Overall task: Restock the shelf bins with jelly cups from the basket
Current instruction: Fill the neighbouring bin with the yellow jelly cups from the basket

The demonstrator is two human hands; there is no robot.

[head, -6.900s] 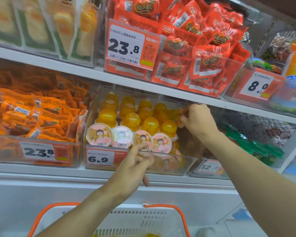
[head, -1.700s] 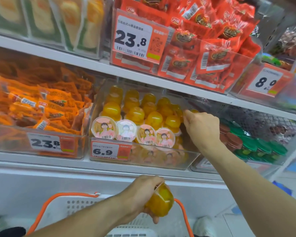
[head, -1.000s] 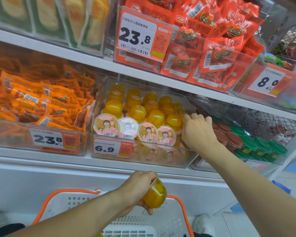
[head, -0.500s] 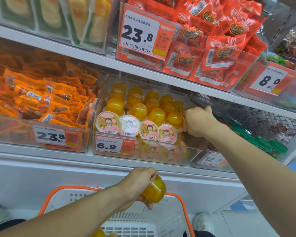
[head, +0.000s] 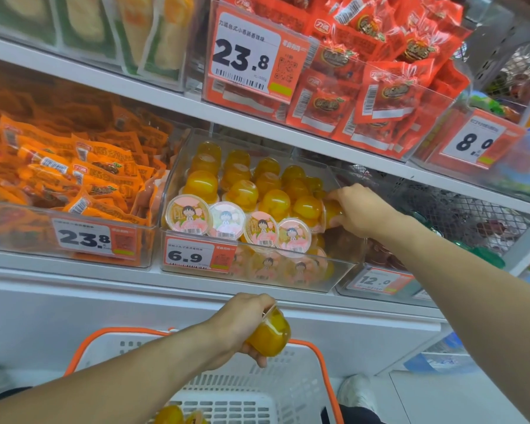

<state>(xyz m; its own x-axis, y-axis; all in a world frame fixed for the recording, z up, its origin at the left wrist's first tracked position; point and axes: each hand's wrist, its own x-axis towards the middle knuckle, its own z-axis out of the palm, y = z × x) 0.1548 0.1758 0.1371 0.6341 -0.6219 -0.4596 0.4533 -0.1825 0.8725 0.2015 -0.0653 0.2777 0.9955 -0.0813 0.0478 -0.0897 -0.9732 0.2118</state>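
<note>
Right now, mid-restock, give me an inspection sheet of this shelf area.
Surface: white shelf carries clear bins.
Job's things: jelly cup bin, tagged 6.9, nearly full; basket below holds a few cups.
Clutter: orange packets to its left, red packets above.
Hands: left hand grips a jelly cup over the basket; right hand holds a cup at the bin's right side.
Cables: nothing seen.
Surroundings: wire basket to the right.
</note>
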